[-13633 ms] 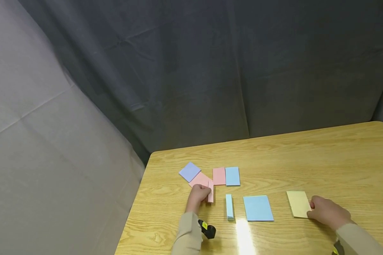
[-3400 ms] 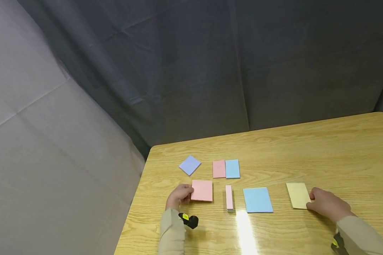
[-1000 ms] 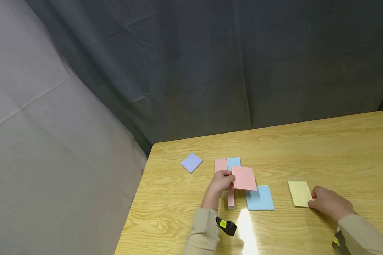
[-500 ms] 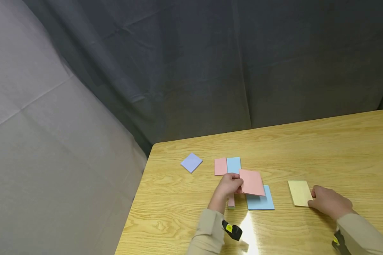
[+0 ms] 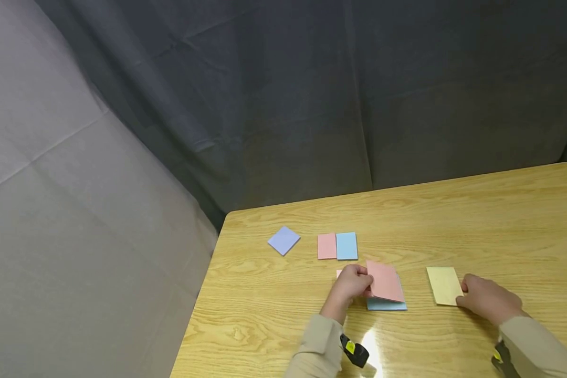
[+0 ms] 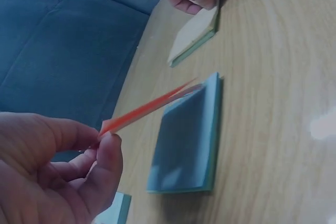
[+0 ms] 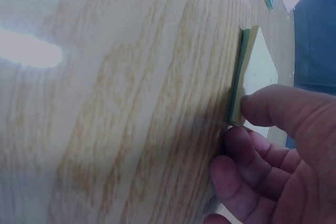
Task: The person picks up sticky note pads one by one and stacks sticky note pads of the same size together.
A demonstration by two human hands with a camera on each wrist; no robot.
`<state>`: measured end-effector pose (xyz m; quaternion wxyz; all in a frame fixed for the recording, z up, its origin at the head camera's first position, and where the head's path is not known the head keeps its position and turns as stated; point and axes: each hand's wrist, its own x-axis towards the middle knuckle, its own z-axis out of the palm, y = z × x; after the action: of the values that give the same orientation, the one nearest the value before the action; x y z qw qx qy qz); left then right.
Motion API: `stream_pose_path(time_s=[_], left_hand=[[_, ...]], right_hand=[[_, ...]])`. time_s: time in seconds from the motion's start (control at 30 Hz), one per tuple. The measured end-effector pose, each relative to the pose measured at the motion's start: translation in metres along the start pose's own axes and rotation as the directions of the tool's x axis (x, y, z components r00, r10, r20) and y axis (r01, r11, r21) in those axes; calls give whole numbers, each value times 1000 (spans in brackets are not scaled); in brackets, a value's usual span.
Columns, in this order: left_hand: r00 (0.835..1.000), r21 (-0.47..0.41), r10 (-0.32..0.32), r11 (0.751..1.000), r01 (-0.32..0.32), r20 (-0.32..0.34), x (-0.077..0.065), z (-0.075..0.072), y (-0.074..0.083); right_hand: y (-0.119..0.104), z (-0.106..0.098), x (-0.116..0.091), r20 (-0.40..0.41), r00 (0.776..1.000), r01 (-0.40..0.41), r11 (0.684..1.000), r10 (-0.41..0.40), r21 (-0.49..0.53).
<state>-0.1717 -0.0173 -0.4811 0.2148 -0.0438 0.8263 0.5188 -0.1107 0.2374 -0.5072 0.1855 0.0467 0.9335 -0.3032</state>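
My left hand (image 5: 352, 283) pinches a square pink sticky note pad (image 5: 385, 282) by its left edge. The pad is tilted above a square blue sticky note pad (image 5: 386, 304) and covers most of it in the head view; in the left wrist view its far edge comes right to the blue pad (image 6: 181, 148). With thumb on top and fingers at the side, my right hand (image 5: 491, 299) pinches the right edge of a square yellow sticky note pad (image 5: 444, 286). A green layer lies under the yellow pad (image 7: 257, 72) in the right wrist view.
A narrow pink-topped stack of note strips (image 5: 338, 272) is mostly hidden behind the left hand. Farther back lie a small pink pad (image 5: 326, 246) and a small blue pad (image 5: 347, 246) side by side, and a purple pad (image 5: 284, 241) turned cornerwise. A dark curtain (image 5: 288, 105) hangs behind the table (image 5: 501, 220).
Earlier, the left hand held a narrow pink strip pad, then seen on the narrow stack. It has since carried the square pink pad rightward over the blue pad. The right hand stays at the yellow pad.
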Motion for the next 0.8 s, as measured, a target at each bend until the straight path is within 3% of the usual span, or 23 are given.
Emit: stream_pose_path(time_s=[0.17, 0.27, 0.47, 0.8], left_hand=[[1000, 108, 1, 994, 2, -24, -1, 3, -5], [998, 201, 40, 979, -30, -42, -3, 3, -8], [989, 397, 128, 914, -88, -75, -11, 4, -7], [982, 573, 179, 812, -112, -62, -3, 10, -6]], right_hand=[[0, 0, -1, -13, 1000, 3, 1000, -3, 3], [1, 0, -1, -16, 1000, 5, 1000, -5, 4], [4, -1, 0, -13, 1000, 3, 1000, -3, 5], [2, -1, 0, -15, 1000, -3, 1000, 3, 3]])
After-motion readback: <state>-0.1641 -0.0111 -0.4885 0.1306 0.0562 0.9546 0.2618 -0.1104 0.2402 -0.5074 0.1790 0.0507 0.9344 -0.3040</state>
